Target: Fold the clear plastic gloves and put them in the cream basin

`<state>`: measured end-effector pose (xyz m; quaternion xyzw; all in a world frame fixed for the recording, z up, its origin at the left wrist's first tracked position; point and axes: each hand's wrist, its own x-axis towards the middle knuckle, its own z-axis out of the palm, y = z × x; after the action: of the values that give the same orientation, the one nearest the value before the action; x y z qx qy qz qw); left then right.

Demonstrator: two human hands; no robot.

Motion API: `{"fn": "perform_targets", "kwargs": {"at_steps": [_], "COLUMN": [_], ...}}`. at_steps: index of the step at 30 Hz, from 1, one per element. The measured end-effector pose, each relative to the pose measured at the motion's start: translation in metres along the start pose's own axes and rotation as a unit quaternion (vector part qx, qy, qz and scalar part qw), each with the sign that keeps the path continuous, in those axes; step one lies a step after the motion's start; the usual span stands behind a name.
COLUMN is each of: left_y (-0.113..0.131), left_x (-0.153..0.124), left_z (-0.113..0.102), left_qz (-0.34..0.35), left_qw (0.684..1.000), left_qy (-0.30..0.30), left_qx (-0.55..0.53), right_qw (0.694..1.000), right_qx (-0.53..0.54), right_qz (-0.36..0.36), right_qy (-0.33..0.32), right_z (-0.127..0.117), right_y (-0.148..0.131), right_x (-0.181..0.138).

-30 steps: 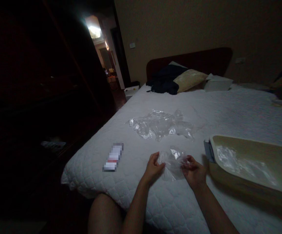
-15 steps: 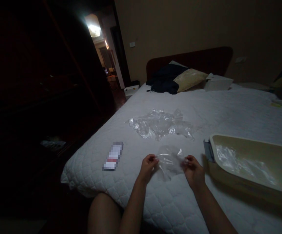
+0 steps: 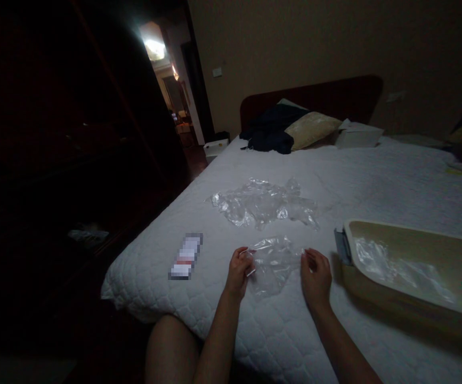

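Note:
Between my hands, just over the bed, a clear plastic bag (image 3: 273, 269) is stretched out. My left hand (image 3: 238, 273) pinches its left edge, fingers closed on the film. At its upper right corner, my right hand (image 3: 316, 274) grips the bag between thumb and fingertips. Beyond it lies a loose heap of crumpled clear plastic bags (image 3: 262, 202), apart from both hands. To the right of my right hand stands a beige plastic bin (image 3: 398, 298) with a grey latch, and more clear plastic (image 3: 402, 269) lies inside it.
A white quilted bedspread (image 3: 278, 341) covers the bed. A blurred-out phone-like object (image 3: 185, 257) lies left of my left hand. Dark clothing (image 3: 273, 130), a pillow (image 3: 314, 129) and a white box (image 3: 358, 134) sit by the headboard (image 3: 346, 93). My bare knee (image 3: 172, 346) is at the bed's edge.
Both hands have shifted slightly, and my right hand has turned more upright with its pinch higher on the bag. The bag now spreads flatter with different folds. Everything else stays put.

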<state>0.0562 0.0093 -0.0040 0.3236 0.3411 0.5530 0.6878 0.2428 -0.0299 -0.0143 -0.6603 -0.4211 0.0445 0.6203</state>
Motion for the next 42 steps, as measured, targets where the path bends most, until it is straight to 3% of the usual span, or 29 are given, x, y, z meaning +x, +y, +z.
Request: {"fn": "perform_targets", "kwargs": {"at_steps": [5,7,11,13,16,19,22,24,26,28,30,33,35,37,42], "left_y": [0.002,0.003,0.003,0.002,0.0,-0.001,0.001,0.002,0.002,0.002,0.001,0.002,0.003,0.004,0.004], "left_x": [0.0,0.0,-0.001,0.0,0.001,0.002,0.001,0.0,-0.001,-0.001,-0.001,-0.001,-0.001,-0.001,-0.001], "left_z": [0.0,0.001,0.001,0.0,-0.001,-0.002,-0.001,-0.001,-0.001,-0.001,-0.001,0.0,0.0,0.0,-0.001], "left_qz": [-0.004,-0.009,-0.014,-0.008,0.0,0.005,0.005,0.003,0.004,0.006,0.004,-0.006,-0.008,-0.011,-0.048], "left_qw": [1.0,1.0,0.999,0.999,0.998,0.998,0.999,0.999,0.998,0.996,0.994,0.992,0.992,0.991,0.992], "left_qy": [0.019,0.022,0.021,0.016,0.009,-0.003,-0.003,0.0,-0.007,-0.02,-0.031,-0.041,-0.048,-0.063,-0.077], "left_qx": [-0.017,-0.021,-0.033,-0.044,-0.055,-0.054,-0.05,-0.052,-0.064,-0.085,-0.107,-0.118,-0.116,-0.115,-0.089], "right_qw": [0.99,0.982,0.94,0.914,0.893,0.895,0.922,0.947,0.952,0.916,0.849,0.768,0.756,0.762,0.756], "right_qx": [-0.101,-0.106,-0.068,-0.063,-0.066,-0.062,-0.006,0.058,0.131,0.234,0.344,0.431,0.438,0.43,0.419], "right_qz": [-0.084,-0.149,-0.315,-0.345,-0.342,-0.304,-0.229,-0.127,0.014,0.164,0.287,0.395,0.417,0.413,0.406], "right_qy": [0.044,0.046,-0.116,-0.205,-0.285,-0.32,-0.312,-0.29,-0.276,-0.281,-0.279,-0.261,-0.25,-0.252,-0.298], "right_z": [-0.002,-0.004,-0.007,-0.006,-0.002,0.002,0.004,0.004,0.003,-0.001,-0.007,-0.019,-0.025,-0.028,-0.016], "right_y": [-0.008,-0.009,-0.012,-0.014,-0.019,-0.021,-0.019,-0.017,-0.017,-0.018,-0.018,-0.015,-0.013,-0.012,-0.011], "right_x": [-0.008,-0.012,-0.019,-0.02,-0.021,-0.021,-0.021,-0.019,-0.015,-0.009,-0.003,0.004,0.006,0.007,0.007]}}
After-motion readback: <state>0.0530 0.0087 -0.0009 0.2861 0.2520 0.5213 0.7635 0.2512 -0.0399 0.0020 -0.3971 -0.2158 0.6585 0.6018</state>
